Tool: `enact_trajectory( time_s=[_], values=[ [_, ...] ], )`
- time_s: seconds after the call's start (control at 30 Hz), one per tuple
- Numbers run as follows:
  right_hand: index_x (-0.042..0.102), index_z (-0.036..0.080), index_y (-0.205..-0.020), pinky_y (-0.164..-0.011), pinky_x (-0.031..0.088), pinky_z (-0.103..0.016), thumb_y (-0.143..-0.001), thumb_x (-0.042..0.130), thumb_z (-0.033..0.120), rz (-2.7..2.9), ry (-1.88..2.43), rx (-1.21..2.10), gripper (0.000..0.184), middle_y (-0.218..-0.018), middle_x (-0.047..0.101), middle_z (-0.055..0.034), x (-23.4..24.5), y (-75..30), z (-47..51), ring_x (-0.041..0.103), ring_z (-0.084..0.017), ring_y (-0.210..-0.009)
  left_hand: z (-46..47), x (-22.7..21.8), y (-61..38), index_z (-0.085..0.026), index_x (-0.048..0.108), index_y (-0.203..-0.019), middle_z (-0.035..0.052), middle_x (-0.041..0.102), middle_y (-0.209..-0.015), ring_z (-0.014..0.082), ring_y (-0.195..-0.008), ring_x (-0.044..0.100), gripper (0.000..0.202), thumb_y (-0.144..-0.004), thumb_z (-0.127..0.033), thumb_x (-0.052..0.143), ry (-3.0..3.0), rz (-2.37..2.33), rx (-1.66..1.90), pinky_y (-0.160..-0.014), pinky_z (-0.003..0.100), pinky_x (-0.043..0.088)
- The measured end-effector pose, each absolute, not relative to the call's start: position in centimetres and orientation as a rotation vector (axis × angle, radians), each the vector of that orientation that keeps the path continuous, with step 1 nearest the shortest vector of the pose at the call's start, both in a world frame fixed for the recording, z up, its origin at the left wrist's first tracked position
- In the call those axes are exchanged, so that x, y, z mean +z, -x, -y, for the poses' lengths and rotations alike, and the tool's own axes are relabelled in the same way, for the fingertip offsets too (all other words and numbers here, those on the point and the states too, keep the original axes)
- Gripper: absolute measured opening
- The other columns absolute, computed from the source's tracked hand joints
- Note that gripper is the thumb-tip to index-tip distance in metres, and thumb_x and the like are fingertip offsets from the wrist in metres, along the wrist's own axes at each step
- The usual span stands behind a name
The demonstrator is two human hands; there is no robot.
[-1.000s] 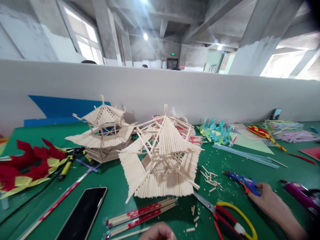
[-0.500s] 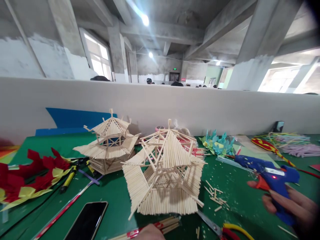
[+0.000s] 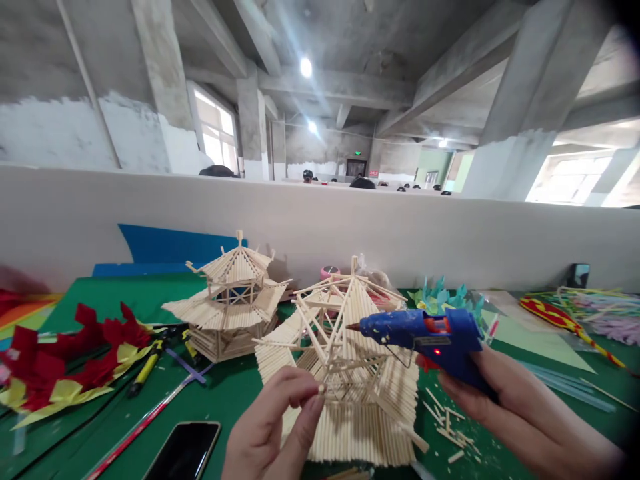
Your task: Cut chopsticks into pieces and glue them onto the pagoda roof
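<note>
My right hand [image 3: 505,400] grips a blue hot glue gun [image 3: 425,337], its nozzle pointing left over the roof of a wooden-stick pavilion model [image 3: 345,373]. My left hand [image 3: 273,427] is raised in front of that model and pinches a short wooden stick [image 3: 320,389] between thumb and fingertips. A second, similar stick pavilion [image 3: 233,300] stands behind and to the left on the green table mat [image 3: 235,387].
A black phone [image 3: 185,450] lies at the near left, beside a long red-wrapped stick [image 3: 140,427]. Red and yellow paper shapes [image 3: 60,360] lie at the far left. Teal paper flowers [image 3: 440,297], coloured strips [image 3: 565,317] and loose stick pieces [image 3: 447,423] lie to the right. A grey partition wall [image 3: 450,233] runs behind.
My right hand lifted the glue gun off the table and carried it left to the model. My left hand rose from the bottom edge with a stick. The view tilted upward.
</note>
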State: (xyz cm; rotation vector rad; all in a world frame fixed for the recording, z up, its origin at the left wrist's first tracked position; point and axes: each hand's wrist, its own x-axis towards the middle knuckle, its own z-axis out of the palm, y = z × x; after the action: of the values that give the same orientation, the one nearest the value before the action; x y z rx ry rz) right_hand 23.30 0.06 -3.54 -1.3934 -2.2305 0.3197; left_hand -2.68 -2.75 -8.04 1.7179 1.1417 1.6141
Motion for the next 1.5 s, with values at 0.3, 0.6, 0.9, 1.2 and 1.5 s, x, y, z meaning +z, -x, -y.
enact_trajectory(
  time_s=[0.3, 0.6, 0.9, 1.2, 1.5],
  values=[
    [0.04, 0.031, -0.123, -0.064, 0.053, -0.029, -0.082, 0.04, 0.045, 2.351, 1.431, 0.182, 0.043, -0.092, 0.063, -0.0039, -3.0, -23.2, -0.8, 0.061, -0.021, -0.076, 0.6, -9.1, 1.9, -0.026, 0.057, -0.089, -0.0011, 0.053, -0.086, 0.0118, -0.081, 0.054, 0.022, -0.077, -0.007, 0.051, -1.853, -1.059, 1.736, -0.07, 0.021, 0.045],
    [0.043, 0.038, -0.114, -0.049, 0.053, -0.03, -0.081, 0.035, 0.047, 2.369, 1.401, -0.052, 0.035, -0.069, 0.061, 0.0, -1.9, -22.6, -1.0, 0.058, -0.02, -0.054, -0.1, -9.4, 1.4, -0.019, 0.058, -0.088, 0.0023, 0.052, -0.086, 0.0133, -0.078, 0.054, 0.02, -0.076, -0.005, 0.052, -2.047, -1.122, 1.729, -0.067, 0.023, 0.046],
    [0.036, 0.037, -0.125, -0.077, 0.053, -0.034, -0.082, 0.039, 0.041, 2.409, 1.39, -0.139, 0.044, -0.108, 0.063, 0.0001, -2.0, -23.2, 0.2, 0.062, -0.025, -0.09, -0.5, -9.7, 1.3, -0.017, 0.059, -0.087, 0.0038, 0.052, -0.087, 0.0133, -0.079, 0.055, 0.018, -0.076, -0.005, 0.053, -2.088, -1.147, 1.758, -0.069, 0.022, 0.046],
    [0.054, 0.028, -0.108, -0.068, 0.053, -0.032, -0.081, 0.039, 0.044, 2.34, 1.396, 0.01, 0.034, -0.095, 0.066, -0.0055, -0.4, -21.7, -0.2, 0.063, -0.025, -0.083, -0.3, -9.6, 1.3, -0.017, 0.061, -0.083, 0.0047, 0.056, -0.083, 0.0153, -0.077, 0.056, 0.015, -0.075, -0.007, 0.052, -2.062, -1.18, 1.744, -0.067, 0.024, 0.047],
    [0.047, 0.026, -0.114, -0.071, 0.048, -0.031, -0.083, 0.038, 0.045, 2.317, 1.465, 0.13, 0.038, -0.101, 0.062, -0.0054, -0.4, -21.9, -1.3, 0.059, -0.022, -0.085, -0.3, -9.8, 1.5, -0.015, 0.06, -0.088, 0.0048, 0.054, -0.087, 0.0142, -0.08, 0.055, 0.017, -0.076, -0.006, 0.052, -2.114, -1.187, 1.711, -0.07, 0.023, 0.046]
  ],
)
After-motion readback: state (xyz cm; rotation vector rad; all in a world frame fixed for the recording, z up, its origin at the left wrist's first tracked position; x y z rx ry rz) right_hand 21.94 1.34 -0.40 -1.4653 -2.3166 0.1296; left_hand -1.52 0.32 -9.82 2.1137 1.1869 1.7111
